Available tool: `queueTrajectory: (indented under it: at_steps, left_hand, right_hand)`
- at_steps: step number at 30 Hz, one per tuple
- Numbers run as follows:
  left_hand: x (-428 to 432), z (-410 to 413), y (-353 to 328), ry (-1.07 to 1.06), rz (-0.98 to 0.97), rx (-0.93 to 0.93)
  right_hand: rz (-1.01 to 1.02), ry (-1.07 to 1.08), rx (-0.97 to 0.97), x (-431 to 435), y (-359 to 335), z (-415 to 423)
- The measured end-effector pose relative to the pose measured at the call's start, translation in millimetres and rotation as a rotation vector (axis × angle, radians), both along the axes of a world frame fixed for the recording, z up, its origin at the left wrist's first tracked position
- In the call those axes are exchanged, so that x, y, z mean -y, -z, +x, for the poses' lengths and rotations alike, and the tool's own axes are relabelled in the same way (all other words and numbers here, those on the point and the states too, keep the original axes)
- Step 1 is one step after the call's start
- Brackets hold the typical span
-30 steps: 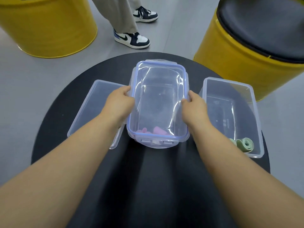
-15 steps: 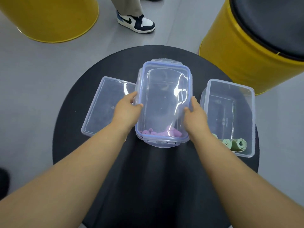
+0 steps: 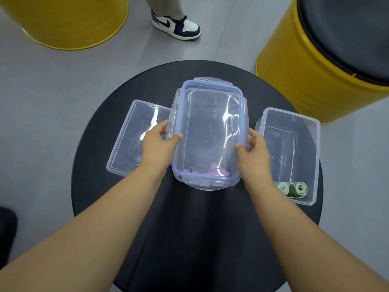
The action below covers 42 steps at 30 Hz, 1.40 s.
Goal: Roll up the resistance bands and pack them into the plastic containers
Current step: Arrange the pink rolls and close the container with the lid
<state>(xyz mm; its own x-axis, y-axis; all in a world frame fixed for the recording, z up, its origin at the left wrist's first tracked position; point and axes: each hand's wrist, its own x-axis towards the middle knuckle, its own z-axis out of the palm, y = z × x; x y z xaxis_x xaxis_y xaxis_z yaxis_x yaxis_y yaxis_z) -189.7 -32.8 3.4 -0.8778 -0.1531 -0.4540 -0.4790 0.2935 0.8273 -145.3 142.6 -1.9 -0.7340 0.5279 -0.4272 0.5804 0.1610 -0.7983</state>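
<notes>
Clear plastic with a blue-violet seal forms the lidded container (image 3: 210, 127), which stands at the centre of the frame on the round black table (image 3: 189, 228), its long axis running from the lower to the upper part of the frame. The lid is seated on the box. Its end flaps show at the upper and lower ends; whether they are latched cannot be told. Pink resistance bands (image 3: 216, 171) lie inside, against the lower end wall.

The left hand (image 3: 156, 147) grips the container's left long side, with the thumb laid on the lid edge and the fingers curled against the side flap. The right hand (image 3: 253, 152) grips the right long side in the same way, thumb on the lid edge, fingers wrapped down the wall. Both forearms enter from the bottom corners of the frame.

To the left of centre, just beside the left hand, lies a shallow clear plastic piece (image 3: 130, 131); whether it is a lid or a box cannot be told. To the right of centre stands an open container (image 3: 309, 161), with rolled green resistance bands (image 3: 294, 188) at its lower end.

On the grey floor, a yellow drum (image 3: 69, 22) occupies the upper left of the frame. A second yellow drum with a black top (image 3: 294, 70) fills the upper right. A white and navy sneaker (image 3: 179, 26) of another person shows at upper centre.
</notes>
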Motion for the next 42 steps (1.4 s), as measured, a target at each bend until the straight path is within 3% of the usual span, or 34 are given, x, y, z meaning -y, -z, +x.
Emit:
queueTrajectory:
  at_steps: [4,9,14,17,26,30,36,39,42]
  left_hand:
    - [14.6,-0.3,-16.3,-0.017,-0.003,-0.042]
    - [75.0,-8.1,-23.7,-0.014,-0.23,-0.085]
    - [142.8,-9.8,9.5,-0.088,-0.454,0.013]
    - [165.2,-7.3,32.2,-0.112,-0.537,0.06]
    - [158.2,-2.2,67.5,-0.054,-0.407,0.081]
    - [150.8,3.8,65.3,-0.008,-0.356,0.119]
    - [130.1,14.3,43.2,0.032,-0.482,0.01]
    - [93.8,20.0,20.0,0.133,-0.483,-0.098]
    - [48.8,23.8,5.3,0.333,-0.447,-0.219]
  right_hand:
    - [-0.013,-0.029,-0.039,15.5,-21.2,6.6]
    - [-0.165,-0.262,-0.041,77.7,-36.9,22.0]
    - [-0.177,-0.596,0.095,142.1,-21.1,28.6]
    - [-0.179,-0.689,0.222,164.1,-4.0,25.8]
    - [-0.026,-0.65,0.323,178.7,38.2,9.4]
    - [-0.048,-0.622,0.371,174.6,32.2,9.5]
    - [-0.126,-0.501,0.094,151.3,-7.5,25.4]
    - [0.056,-0.439,0.064,106.8,-25.0,24.2]
    - [0.342,-0.549,0.233,47.8,-28.5,7.3]
